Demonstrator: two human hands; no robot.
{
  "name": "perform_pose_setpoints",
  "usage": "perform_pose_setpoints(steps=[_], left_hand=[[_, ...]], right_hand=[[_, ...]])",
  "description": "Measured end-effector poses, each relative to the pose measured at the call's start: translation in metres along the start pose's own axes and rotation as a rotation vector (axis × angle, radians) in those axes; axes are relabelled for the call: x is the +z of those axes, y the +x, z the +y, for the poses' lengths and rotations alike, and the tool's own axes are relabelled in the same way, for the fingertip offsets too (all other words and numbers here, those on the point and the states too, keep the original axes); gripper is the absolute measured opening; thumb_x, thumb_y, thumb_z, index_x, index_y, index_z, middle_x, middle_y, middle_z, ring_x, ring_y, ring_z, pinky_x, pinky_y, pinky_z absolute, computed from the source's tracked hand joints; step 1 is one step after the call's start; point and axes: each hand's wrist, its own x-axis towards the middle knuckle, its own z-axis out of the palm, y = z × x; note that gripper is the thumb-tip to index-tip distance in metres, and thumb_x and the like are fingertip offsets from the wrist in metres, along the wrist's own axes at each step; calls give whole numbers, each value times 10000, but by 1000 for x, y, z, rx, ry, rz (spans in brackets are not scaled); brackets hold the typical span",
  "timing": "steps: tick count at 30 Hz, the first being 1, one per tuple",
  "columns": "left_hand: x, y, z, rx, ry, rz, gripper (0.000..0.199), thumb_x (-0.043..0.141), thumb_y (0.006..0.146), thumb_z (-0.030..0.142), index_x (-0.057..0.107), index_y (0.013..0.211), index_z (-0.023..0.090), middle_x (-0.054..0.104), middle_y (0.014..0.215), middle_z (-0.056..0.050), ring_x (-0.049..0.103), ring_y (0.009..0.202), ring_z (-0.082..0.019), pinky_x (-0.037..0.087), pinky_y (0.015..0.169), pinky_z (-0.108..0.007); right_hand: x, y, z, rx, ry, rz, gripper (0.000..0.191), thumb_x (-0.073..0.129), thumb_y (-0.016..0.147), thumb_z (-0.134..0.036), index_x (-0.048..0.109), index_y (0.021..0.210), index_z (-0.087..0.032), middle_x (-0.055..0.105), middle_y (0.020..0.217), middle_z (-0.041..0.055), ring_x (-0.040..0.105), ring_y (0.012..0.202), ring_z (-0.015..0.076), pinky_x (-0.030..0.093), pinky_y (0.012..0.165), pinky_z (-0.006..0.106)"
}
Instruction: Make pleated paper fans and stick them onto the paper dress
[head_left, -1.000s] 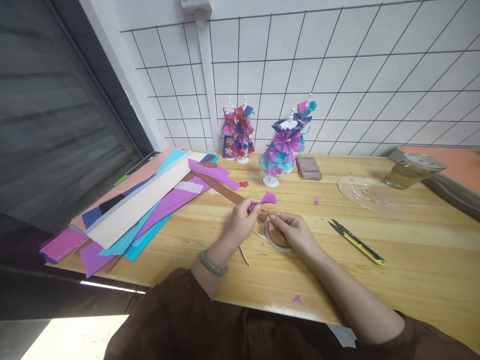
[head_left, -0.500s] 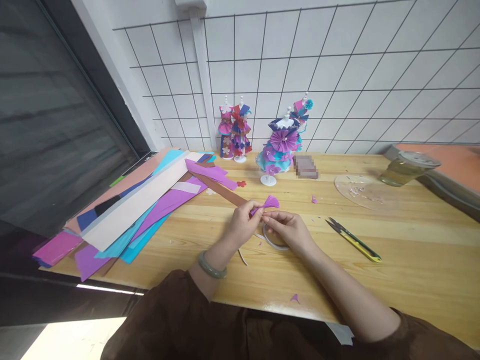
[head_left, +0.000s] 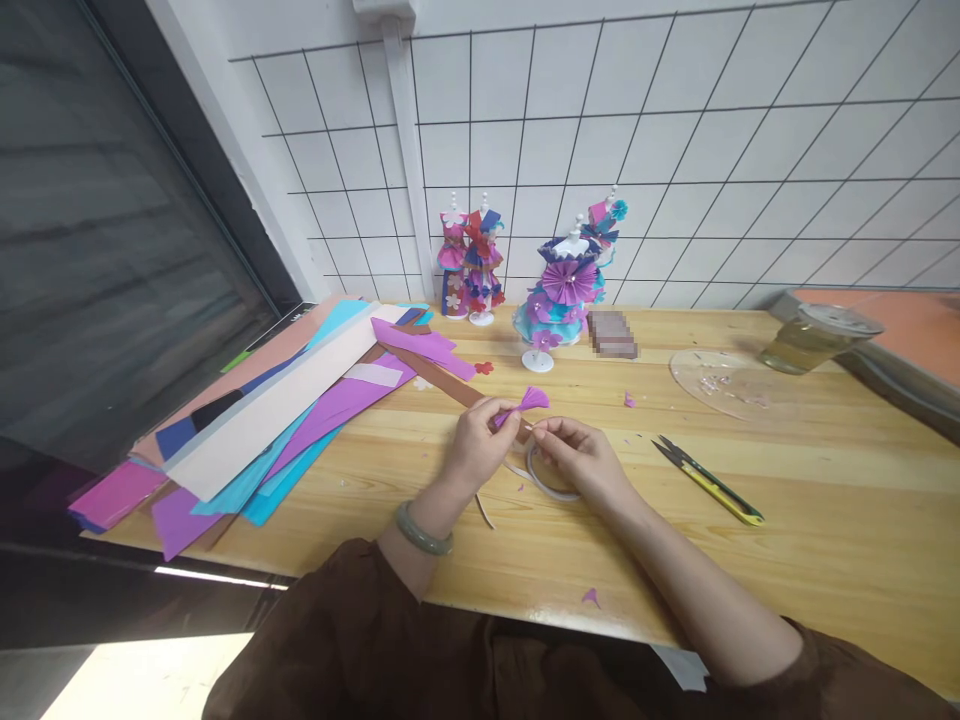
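Between the thumb and fingers of my left hand is a fan-shaped piece of pleated purple paper, its flared end pointing right. My right hand is closed in a pinch just to the right, on something small and thin that I cannot make out clearly. A roll of narrow white tape lies beneath my right hand, partly hidden by it. Below my left hand, a thin strip rests on the wooden table. A brown paper strip runs under my left hand.
Coloured paper sheets are piled at the left. Small decorated dress stands line the back. Yellow-handled snips lie to the right, with a clear round tray and a cup of liquid beyond. Purple scraps lie about.
My two hands have moved slightly apart. The purple paper has shifted a little left with my left hand, and a gap now shows between the fingertips.
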Motion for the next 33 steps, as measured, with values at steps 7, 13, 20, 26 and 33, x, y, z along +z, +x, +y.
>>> perform_pose_setpoints(steps=[7, 13, 20, 26, 33], left_hand=[[2, -1, 1, 82, 29, -5, 151, 537, 770, 229, 670, 812, 172, 594, 801, -48, 555, 713, -119, 431, 613, -218], [6, 2, -3, -129, -242, -44, 174, 596, 723, 284, 680, 790, 147, 642, 763, -49, 586, 684, -130, 464, 624, -241], [5, 3, 0, -291, -407, -103, 207, 640, 678, 302, 670, 771, 120, 636, 658, -31, 541, 552, -93, 464, 561, -224], [6, 2, 2, -255, -380, -133, 207, 627, 685, 306, 670, 770, 121, 622, 633, -26, 523, 544, -87, 451, 545, -212], [6, 2, 3, -227, -340, -162, 215, 624, 689, 304, 664, 785, 116, 641, 689, -50, 551, 597, -106, 454, 591, -231]], right_hand=[[-3, 2, 3, 23, 170, 6, 261, 657, 684, -405, 652, 780, -163, 559, 569, -12, 441, 489, 71, 354, 501, 204], [-1, 4, 7, -1, 170, 50, 277, 692, 637, -399, 668, 800, -177, 635, 657, 12, 464, 496, 75, 395, 514, 217], [-2, 8, 13, -39, 132, 94, 275, 683, 648, -398, 663, 790, -163, 625, 644, 19, 466, 494, 84, 390, 502, 226], [0, 8, 9, -32, 95, 100, 273, 662, 656, -423, 649, 745, -166, 615, 610, 12, 480, 495, 95, 387, 491, 229], [0, 7, 2, -25, 87, 108, 285, 659, 640, -436, 620, 703, -160, 576, 555, -10, 452, 465, 82, 362, 475, 222]])
